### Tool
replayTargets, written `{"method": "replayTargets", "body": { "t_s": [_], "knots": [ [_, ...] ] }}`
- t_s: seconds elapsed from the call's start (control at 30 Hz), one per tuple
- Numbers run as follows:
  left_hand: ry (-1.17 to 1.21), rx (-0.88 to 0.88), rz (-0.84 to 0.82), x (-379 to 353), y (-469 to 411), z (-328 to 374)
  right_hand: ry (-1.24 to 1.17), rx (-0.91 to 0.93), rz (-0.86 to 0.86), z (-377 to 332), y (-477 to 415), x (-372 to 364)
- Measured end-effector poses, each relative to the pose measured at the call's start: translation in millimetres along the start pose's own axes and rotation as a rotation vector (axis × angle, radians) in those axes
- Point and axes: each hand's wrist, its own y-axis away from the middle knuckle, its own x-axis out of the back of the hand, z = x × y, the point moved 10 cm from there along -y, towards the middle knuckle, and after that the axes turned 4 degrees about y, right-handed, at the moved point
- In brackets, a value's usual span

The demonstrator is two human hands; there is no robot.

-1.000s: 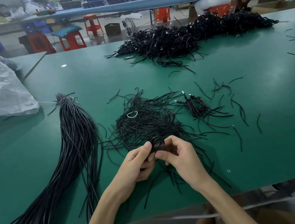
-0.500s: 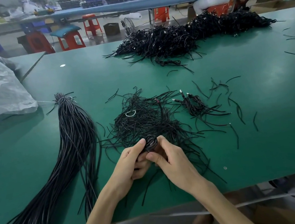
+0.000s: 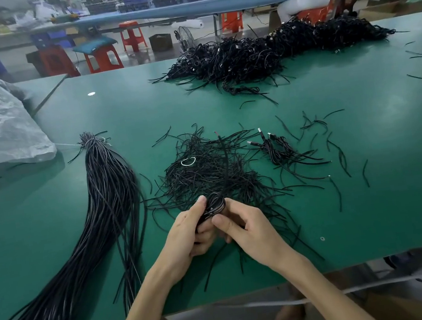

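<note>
Black cable, wound into a small coil [image 3: 215, 205], sits pinched between both hands just above the green surface [image 3: 373, 204], at the near edge of a loose pile of short strands [image 3: 206, 176]. The left hand [image 3: 188, 235] curls its thumb and fingers round the coil's left side. The right hand [image 3: 251, 231] closes on it from the other side, thumb pressed at the front.

From where I stand, the main worry is the coil springing open. Stiff cable wants to unwind, and if either thumb eases off before the loops are secured, they will likely fan out. The pile underneath is another trap. Its strands are the same black and lie right against the fingers, so a stray one could get caught into the coil unnoticed. If dropped, the coil would be hard to pick out among them.

The long bundle [image 3: 110, 201] lies near the left forearm and trails off the surface's front edge, so a careless elbow could drag more of it over.
</note>
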Motion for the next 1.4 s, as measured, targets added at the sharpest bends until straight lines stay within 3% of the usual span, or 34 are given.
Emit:
{"method": "replayTargets", "body": {
  "t_s": [0.53, 0.93, 1.3, 1.4],
  "knots": [
    [-0.001, -0.059, 0.072, 3.0, -1.1, 4.1, -0.03, -0.015, 0.08, -6.2, 1.3, 14.4],
    [-0.23, -0.297, 0.172, 1.1, 10.9, 31.7, -0.042, -0.01, 0.133, -9.4, 1.1, 20.6],
    [-0.496, -0.413, -0.089, -19.1, 18.3, 70.4, -0.061, 0.01, 0.167, -11.5, -2.3, 26.6],
    [-0.647, -0.432, 0.042, -11.2, 13.4, 73.5, -0.038, 0.035, 0.129, -17.8, -5.0, 20.7]
  ]
}}
